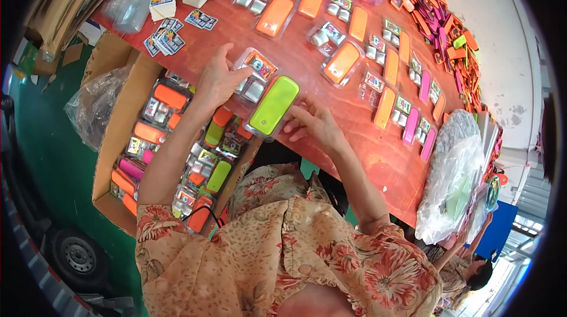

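Note:
A clear plastic blister pack holds a lime-green oblong case (274, 105), small white pieces (253, 91) and a colourful card (257, 64). It lies at the near edge of the table, its lower end reaching over that edge. At the pack's left side is my left hand (221, 79), fingers apart, its thumb stretched over the upper left corner by the white pieces. My right hand (313, 121) is beside the green case on its right, fingers loosely bent and apart, with nothing seen in them. Whether the fingertips press on the pack, I cannot tell.
Similar packs with orange cases (344, 63) and pink cases (411, 126) stand in rows on the red table (360, 157). Printed cards (169, 41) are at far left. Below sits a cardboard box (112, 190) of filled packs. Loose cases (440, 28) pile at far right.

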### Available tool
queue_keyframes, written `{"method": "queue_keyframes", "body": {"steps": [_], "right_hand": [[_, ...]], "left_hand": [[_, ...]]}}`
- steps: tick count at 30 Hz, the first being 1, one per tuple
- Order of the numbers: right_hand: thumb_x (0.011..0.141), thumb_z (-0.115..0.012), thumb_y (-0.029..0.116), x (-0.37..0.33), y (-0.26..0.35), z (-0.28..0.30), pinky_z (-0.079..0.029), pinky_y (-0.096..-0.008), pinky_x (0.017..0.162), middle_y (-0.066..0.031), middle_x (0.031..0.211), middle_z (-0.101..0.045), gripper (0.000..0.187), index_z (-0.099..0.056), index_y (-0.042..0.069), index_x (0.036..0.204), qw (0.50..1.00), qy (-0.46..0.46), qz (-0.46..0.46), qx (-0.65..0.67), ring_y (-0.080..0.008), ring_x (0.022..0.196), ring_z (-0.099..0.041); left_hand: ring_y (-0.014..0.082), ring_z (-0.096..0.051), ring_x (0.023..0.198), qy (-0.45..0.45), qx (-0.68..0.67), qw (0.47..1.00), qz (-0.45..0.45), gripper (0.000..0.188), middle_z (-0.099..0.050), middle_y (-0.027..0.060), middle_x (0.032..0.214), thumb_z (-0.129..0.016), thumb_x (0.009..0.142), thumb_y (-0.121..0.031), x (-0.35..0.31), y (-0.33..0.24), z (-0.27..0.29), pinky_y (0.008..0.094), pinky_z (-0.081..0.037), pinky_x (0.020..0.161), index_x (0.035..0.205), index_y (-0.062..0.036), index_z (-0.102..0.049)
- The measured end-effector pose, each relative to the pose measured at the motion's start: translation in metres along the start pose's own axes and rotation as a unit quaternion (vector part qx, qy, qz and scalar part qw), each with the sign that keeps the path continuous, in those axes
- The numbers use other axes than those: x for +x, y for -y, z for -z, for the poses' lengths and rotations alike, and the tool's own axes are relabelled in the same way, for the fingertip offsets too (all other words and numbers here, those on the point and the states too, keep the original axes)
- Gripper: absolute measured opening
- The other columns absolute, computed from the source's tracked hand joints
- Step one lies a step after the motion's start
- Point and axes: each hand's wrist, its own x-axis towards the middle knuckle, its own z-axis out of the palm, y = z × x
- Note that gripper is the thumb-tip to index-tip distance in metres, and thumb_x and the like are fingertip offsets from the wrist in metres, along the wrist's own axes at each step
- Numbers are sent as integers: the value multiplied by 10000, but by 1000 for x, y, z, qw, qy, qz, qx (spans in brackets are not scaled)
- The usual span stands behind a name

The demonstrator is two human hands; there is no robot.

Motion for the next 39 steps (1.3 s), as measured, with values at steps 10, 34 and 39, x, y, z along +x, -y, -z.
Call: {"method": "queue_keyframes", "body": {"steps": [10, 34, 39], "right_hand": [[848, -486, 203, 3, 6, -2, -500, -239, 446, -55, 748, -528, 295, -417, 17, 1066, 999, 15, -26, 22, -127, 587, -574], [825, -472, 129, 4, 3, -30, -481, -250, 393, -119, 740, -552, 256, -369, -4, 1018, 994, 20, -53, 97, -173, 470, -561], [829, -474, 136, 2, 4, -34, -487, -250, 398, -117, 743, -556, 252, -379, -2, 1018, 993, -1, -60, 97, -174, 476, -567]], "left_hand": [[156, -556, 736, 57, -225, 970, 67, 560, -565, 98, 811, -678, 649, -181, -19, 10, 7, 263, -447, 620, 1112, 58, -470], [138, -530, 832, 2, -516, 843, 150, 494, -513, 74, 960, -621, 763, -215, -109, 25, -30, 255, -450, 679, 1144, -11, -383], [115, -513, 825, -23, -526, 833, 168, 425, -498, 78, 972, -620, 736, -140, -106, 23, -42, 230, -435, 645, 1084, 1, -421]]}}
